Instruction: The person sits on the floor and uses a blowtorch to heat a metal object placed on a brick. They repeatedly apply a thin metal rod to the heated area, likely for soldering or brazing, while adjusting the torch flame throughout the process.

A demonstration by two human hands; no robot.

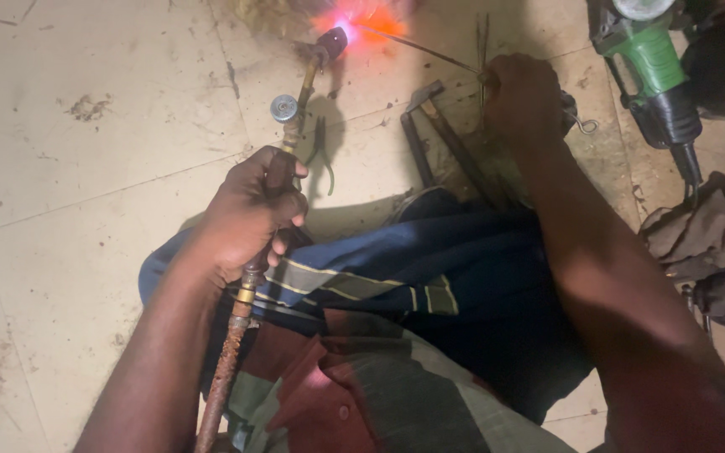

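My left hand (249, 214) has its grip closed tight around the brass torch (291, 138); the torch points away from me, and its tip makes a bright pink flame (354, 18) at the far edge of the floor. My right hand (524, 96) has a narrow grip, pinched shut on a thin metal rod (421, 49); the far end of the rod goes right into the glow.

To do this well, I think I should keep the torch steady and keep the rod's end in the hot part of the flame; I should hold the rod far back, where it is cool; I should keep my legs and my striped cloth (396, 285) well away from the fire; the hose (224, 369) runs down by my knee, so I should not let it twist.

I sit low on a pale tiled floor (69, 210); it is dirty and has cracks and stains. A small pair of pliers (319, 155) lies on the floor just beside the torch; some dark flat metal bars (438, 143) lie near my right hand. A green power tool (656, 71) rests off to the right; a brown rag (715, 243) is heaped below it. The room is dim; most of the light comes from the flame.
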